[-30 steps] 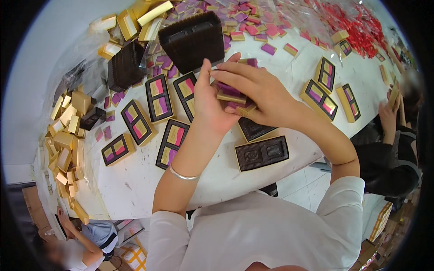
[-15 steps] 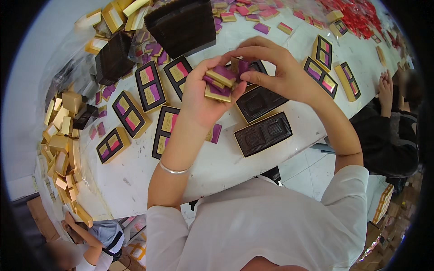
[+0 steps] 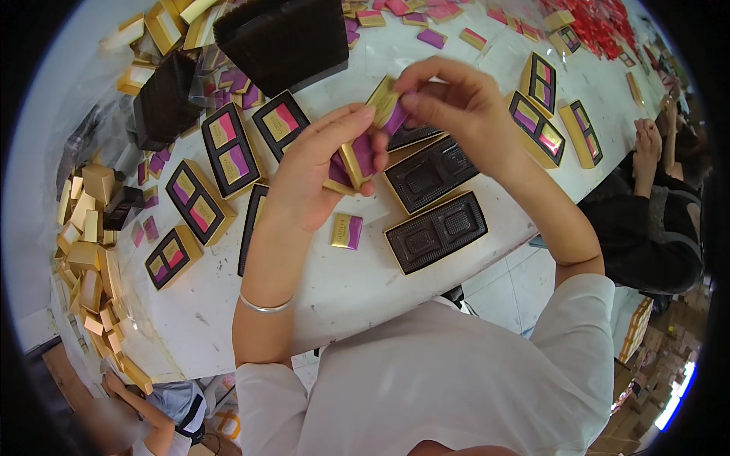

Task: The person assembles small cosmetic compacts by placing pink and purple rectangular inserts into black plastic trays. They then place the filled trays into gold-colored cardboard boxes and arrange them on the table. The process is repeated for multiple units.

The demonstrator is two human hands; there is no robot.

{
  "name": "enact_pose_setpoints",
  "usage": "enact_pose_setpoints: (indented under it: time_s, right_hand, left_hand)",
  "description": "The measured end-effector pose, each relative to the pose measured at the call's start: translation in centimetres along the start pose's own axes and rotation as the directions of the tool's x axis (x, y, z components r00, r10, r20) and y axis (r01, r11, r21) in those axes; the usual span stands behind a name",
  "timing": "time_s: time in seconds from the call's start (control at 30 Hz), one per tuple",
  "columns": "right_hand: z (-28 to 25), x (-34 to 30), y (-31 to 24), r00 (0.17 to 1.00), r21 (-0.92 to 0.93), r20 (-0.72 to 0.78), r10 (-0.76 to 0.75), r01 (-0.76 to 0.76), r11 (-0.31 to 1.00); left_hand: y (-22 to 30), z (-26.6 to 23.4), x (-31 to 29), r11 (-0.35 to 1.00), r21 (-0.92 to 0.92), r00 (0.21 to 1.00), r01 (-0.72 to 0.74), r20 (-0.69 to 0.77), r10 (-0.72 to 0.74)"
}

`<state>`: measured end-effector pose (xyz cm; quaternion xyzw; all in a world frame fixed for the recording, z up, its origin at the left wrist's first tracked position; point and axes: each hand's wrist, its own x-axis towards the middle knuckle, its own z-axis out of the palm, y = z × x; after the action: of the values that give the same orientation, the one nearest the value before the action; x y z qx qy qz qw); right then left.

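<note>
Several gold-and-purple wrapped chocolates point(image 3: 357, 161) are stacked in my left hand point(image 3: 308, 163), its fingers curled round them. Between the fingertips of my right hand point(image 3: 468, 106) is another gold-and-purple wrapped chocolate point(image 3: 386, 102), raised just above the stack. Under and beside my right hand are gold boxes with black two-compartment trays; the nearest black tray point(image 3: 436, 232) and the one behind it point(image 3: 426, 178) have bare compartments. A third tray is partly hidden by my hands. A single wrapped chocolate point(image 3: 347, 231) lies on the table near my left wrist.
Filled boxes point(image 3: 233, 150) with pink and purple pieces stand at left, more point(image 3: 536, 125) at right. Tall stacks of black trays point(image 3: 281, 45) rise behind. Gold cartons point(image 3: 91, 254) heap along the left edge. Red wrappers point(image 3: 597, 26) lie far right. Other people sit at both sides.
My right fingers have turned one chocolate up from the stack, its gold face now showing. My left hand has tilted, and the loose chocolate beside its forearm has come into full view.
</note>
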<state>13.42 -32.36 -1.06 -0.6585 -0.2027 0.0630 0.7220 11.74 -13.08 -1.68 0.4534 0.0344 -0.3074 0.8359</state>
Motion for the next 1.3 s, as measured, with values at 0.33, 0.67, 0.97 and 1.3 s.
enact_pose_setpoints:
  time_s: [0.33,0.67,0.97,1.3]
  right_hand:
    - [-1.7,0.0,3.8,0.844,-0.674,0.392,-0.366,0.534,0.51]
    - [-0.2,1.2,4.5,0.935,-0.741,0.346,-0.084,0.327,0.587]
    - [1.0,0.5,0.3,0.923,-0.451,0.23,-0.31,0.383,0.807]
    - [0.3,-1.2,0.2,0.961,0.03,-0.012,0.277,-0.277,0.96]
  left_hand:
    - [0.9,-0.2,-0.8,0.946,0.28,0.958,-0.165,-0.181,0.221]
    - [0.4,-1.6,-0.9,0.979,-0.191,0.997,-0.07,-0.03,0.066]
    - [-1.1,-0.1,-0.9,0.928,-0.354,0.962,-0.115,-0.274,0.015]
    - [-1.4,0.7,-1.4,0.989,-0.146,0.994,-0.027,-0.104,0.012]
